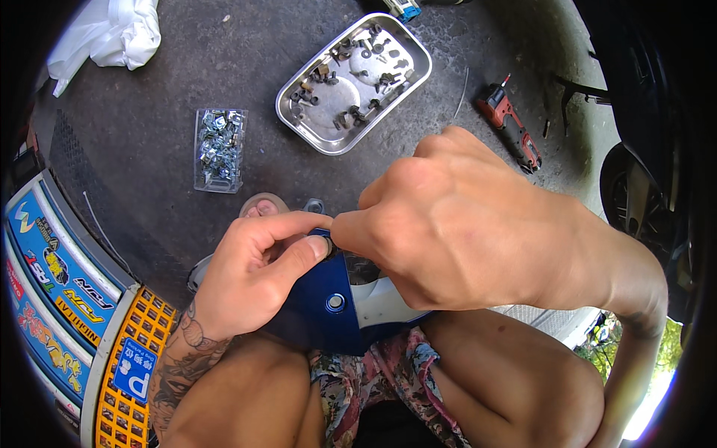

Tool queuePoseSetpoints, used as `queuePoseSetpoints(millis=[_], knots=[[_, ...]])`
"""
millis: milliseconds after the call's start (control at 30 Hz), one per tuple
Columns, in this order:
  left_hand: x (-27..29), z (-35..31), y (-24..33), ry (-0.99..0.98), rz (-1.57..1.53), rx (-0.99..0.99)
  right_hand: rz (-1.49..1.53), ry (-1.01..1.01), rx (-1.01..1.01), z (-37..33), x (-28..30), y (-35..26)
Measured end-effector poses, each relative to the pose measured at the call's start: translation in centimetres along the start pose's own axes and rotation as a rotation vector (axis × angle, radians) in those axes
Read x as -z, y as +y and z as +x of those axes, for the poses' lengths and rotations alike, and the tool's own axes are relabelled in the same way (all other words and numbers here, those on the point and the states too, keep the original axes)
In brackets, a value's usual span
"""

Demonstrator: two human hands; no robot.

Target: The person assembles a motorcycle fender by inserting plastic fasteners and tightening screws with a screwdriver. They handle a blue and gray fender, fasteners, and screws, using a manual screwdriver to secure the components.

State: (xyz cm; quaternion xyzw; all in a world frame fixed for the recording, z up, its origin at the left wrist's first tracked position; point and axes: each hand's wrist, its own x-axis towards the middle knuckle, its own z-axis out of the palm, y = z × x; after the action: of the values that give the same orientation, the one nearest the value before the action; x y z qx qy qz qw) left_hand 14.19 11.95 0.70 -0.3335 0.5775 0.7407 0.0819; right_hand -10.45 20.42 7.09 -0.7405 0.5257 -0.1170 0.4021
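A glossy blue plastic panel [321,317] with a white section lies across my lap, held between my knees and hands. Near its middle is a round hole with a pale metal ring [335,302]. My left hand [261,272] is closed on the panel's upper edge, thumb and forefinger pinching beside a small dark round piece [328,245] there. My right hand [478,224] comes across from the right, fingers curled and closed right against the left fingertips. Its back faces up and hides whatever the fingers grip.
On the floor ahead stand a metal tray [328,139] of screws and clips and a clear plastic box [218,187] of metal clips. A red-and-black cordless screwdriver [511,128] lies at right. A white bag [112,33], stickered blue drawers [56,276] and a yellow grid [149,313] are at left.
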Motion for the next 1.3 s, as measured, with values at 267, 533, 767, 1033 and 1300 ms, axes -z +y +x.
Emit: queuePoseSetpoints(millis=[267, 533, 767, 1033, 1300], knots=[[0.6, -0.1, 0.2, -0.04, -0.006, 0.026, -0.034, 0.069, -0.044, -0.4, -0.7, -0.7], [0.4, 0.1, 1.0, -0.053, -0.006, 0.05, -0.05, 0.014, -0.068, -0.3, -1.1, -1.3], [-0.5, 0.6, 1.6, -0.099, -0.033, 0.044, -0.002, 0.045, 0.002, 0.2, 0.0, -1.1], [-0.3, 0.2, 1.9, -0.064, -0.133, 0.046, 0.035, -0.061, -0.099, -0.3, 1.9, -1.4], [0.1, 0.4, 2.1, -0.084, -0.111, 0.055, 0.162, 0.016, -0.146, -1.3, -0.8, -0.6]])
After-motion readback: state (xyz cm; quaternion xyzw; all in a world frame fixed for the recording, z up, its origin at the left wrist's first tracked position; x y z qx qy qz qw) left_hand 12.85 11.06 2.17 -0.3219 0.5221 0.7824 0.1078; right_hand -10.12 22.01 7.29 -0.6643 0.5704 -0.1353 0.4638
